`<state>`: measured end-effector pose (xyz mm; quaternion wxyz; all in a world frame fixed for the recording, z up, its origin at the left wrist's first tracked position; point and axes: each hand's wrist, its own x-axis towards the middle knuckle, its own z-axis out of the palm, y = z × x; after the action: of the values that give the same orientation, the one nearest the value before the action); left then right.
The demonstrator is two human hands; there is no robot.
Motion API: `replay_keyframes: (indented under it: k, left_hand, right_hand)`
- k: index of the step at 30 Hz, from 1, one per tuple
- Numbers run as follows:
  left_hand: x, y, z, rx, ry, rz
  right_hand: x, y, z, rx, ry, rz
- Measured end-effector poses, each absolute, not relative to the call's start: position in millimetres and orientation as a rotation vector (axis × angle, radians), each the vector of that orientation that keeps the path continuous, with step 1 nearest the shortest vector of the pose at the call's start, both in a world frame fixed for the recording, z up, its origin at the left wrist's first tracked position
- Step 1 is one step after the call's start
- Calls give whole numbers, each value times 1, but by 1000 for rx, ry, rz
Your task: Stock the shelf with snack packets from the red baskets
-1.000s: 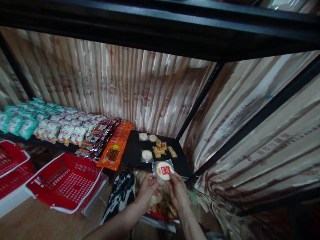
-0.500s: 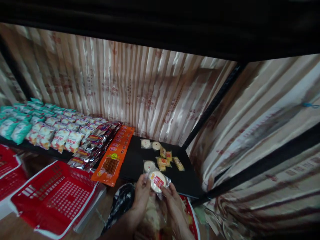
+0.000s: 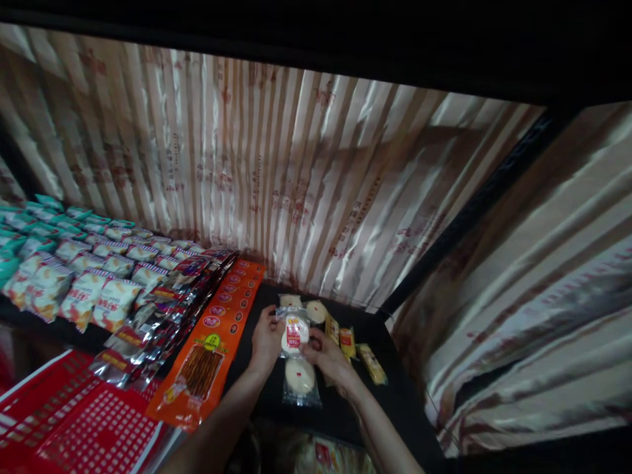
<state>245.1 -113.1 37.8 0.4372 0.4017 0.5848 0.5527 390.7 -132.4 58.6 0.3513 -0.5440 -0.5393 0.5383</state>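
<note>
Both my hands hold one clear-wrapped round white cake with a red label over the black shelf. My left hand grips its left edge, and my right hand pinches its right edge. Just in front of it lies another wrapped round cake flat on the shelf. Two more round cakes lie behind it near the curtain. Small yellow and orange snack packs lie to the right of my right hand.
A row of orange snack packets runs along the shelf to the left. Further left lie dark packets and rows of white and teal bags. A red basket stands below. A striped satin curtain backs the shelf.
My hands have carried the labelled cake up from the shelf's front edge and further back over the shelf, past the lone cake. The view has moved closer in.
</note>
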Motion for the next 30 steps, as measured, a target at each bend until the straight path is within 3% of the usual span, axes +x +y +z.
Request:
replay_keyframes:
  k: [10, 24, 30]
  left_hand:
    - [201, -49, 48, 1357, 1855, 1139]
    - [235, -26, 20, 1375, 1801, 1136]
    - [230, 2, 15, 1438, 1738, 1218]
  right_hand:
    - [335, -43, 24, -1236, -1448, 1245]
    - [356, -37, -2, -1608, -1394, 840]
    - [347, -17, -5, -1626, -1433, 887]
